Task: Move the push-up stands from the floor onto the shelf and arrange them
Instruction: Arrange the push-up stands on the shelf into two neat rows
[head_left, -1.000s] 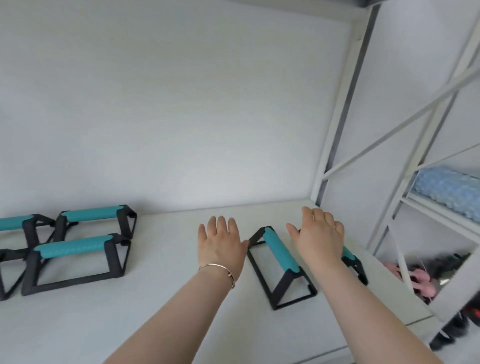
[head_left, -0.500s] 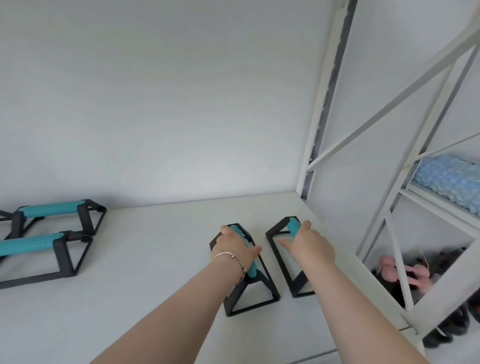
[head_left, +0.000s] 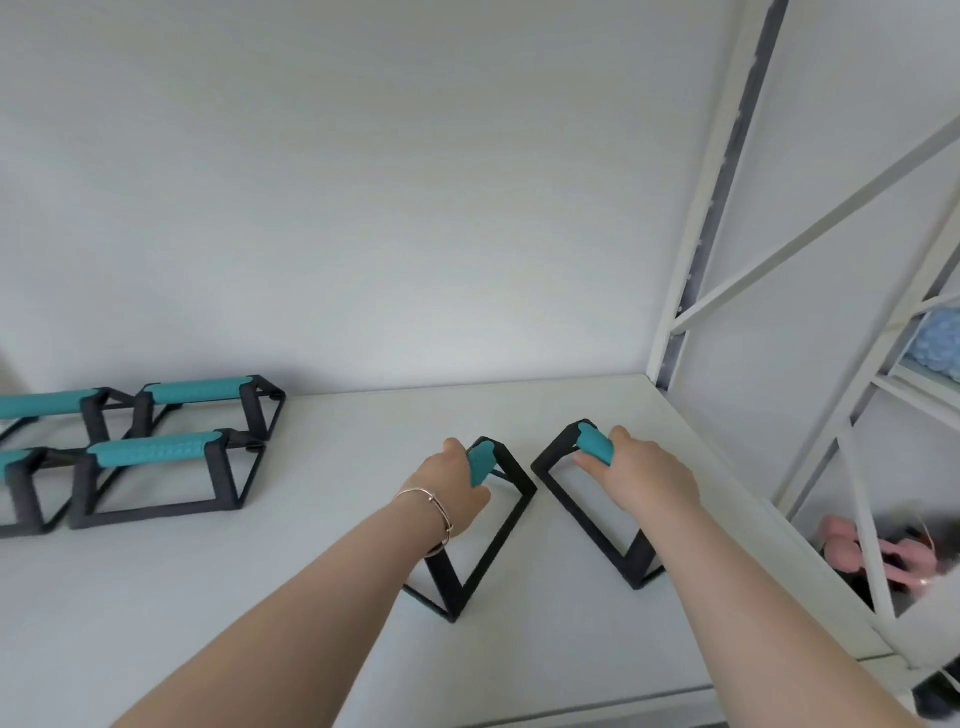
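Note:
Two black push-up stands with teal grips stand on the white shelf (head_left: 322, 597), right of the middle. My left hand (head_left: 457, 483) is closed around the teal grip of the left stand (head_left: 480, 551). Around the grip of the right stand (head_left: 587, 512) my right hand (head_left: 641, 475) is closed. Both stands rest upright on the shelf, their grips pointing away from me and angled apart. At the far left, several more stands are set in two rows, the nearest (head_left: 156, 475) and one behind it (head_left: 208, 400).
A white wall closes the back of the shelf. A white metal upright (head_left: 696, 218) and diagonal braces bound the right side. Beyond them, a pale blue foam roller (head_left: 935, 343) lies on a neighbouring shelf, and pink dumbbells (head_left: 872, 551) lie lower down.
Both hands went from lying flat over the two stands to gripping their teal handles. The stands have been turned and shifted; my view has swung left, showing more of the left group.

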